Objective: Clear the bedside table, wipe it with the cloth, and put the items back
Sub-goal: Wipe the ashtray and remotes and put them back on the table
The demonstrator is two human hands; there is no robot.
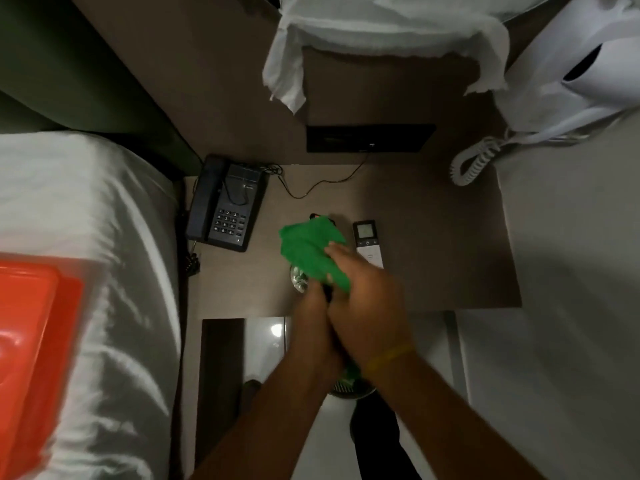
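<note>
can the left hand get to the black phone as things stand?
Probably not right away: the left hand is gripping a dark object with the green cloth. The tabletop path to the phone looks clear.

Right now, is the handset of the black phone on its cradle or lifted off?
On its cradle. The handset lies along the left side of the black phone, whose cord loops across the body.

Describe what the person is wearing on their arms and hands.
Both forearms are bare, with no sleeves in view and no gloves on the left hand or right hand. The only item worn is a thin yellow band around the right wrist. No rings or watch are visible.
</note>
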